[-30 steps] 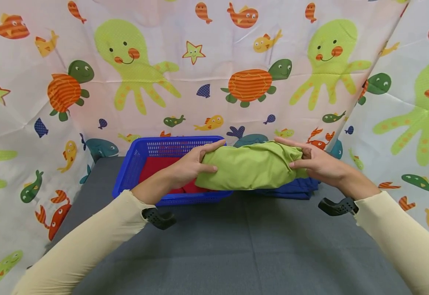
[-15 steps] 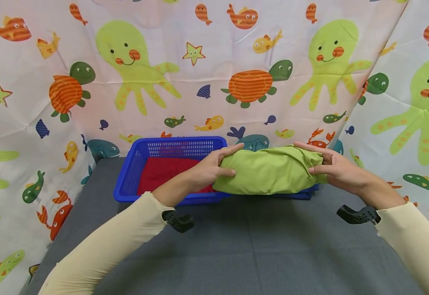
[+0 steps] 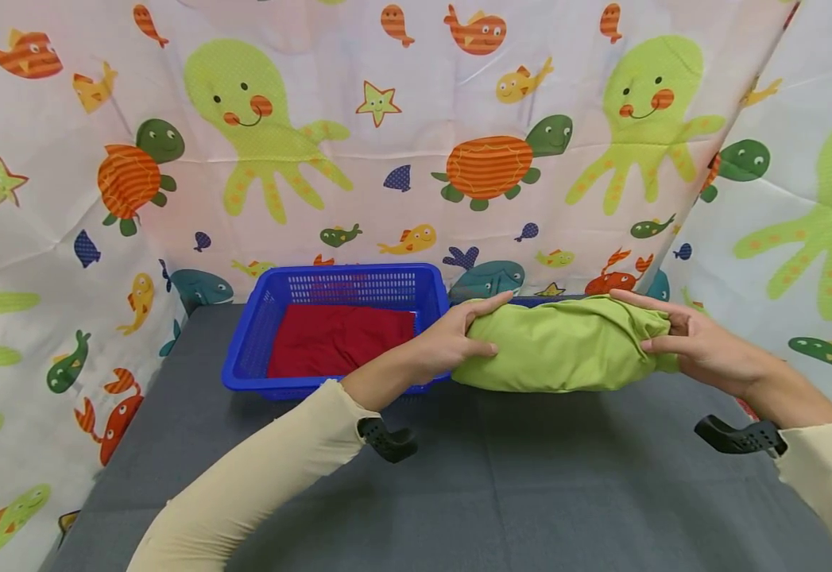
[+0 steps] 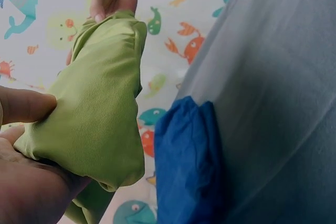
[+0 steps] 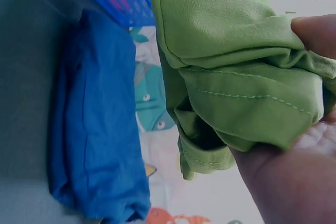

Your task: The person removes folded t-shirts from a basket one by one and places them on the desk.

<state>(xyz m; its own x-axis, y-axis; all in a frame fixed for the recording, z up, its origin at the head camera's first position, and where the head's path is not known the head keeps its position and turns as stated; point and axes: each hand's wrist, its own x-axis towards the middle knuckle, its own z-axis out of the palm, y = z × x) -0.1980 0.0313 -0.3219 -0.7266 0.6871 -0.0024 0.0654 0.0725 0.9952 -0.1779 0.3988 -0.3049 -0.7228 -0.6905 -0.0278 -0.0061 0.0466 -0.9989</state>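
A folded light-green garment (image 3: 559, 349) with stitched hems hangs above the table, held at both ends. My left hand (image 3: 447, 342) pinches its left end, thumb in front and fingers behind. At the other end my right hand (image 3: 702, 349) grips the bunched cloth (image 5: 252, 93) the same way. Below and behind the garment lies a folded blue cloth (image 5: 100, 119), almost wholly hidden in the head view. The left wrist view shows one end of that blue cloth (image 4: 186, 166) on the table.
A blue plastic basket (image 3: 244, 342) with perforated walls stands left of my hands, holding a folded dark-red cloth (image 3: 337, 338). Grey fabric covers the table (image 3: 458, 492). A sea-animal patterned curtain (image 3: 387, 206) closes off the back and both sides.
Both hands have carried the green garment to the right and slightly down, away from the basket. More of the red cloth shows now, and the blue cloth has become covered in the head view.
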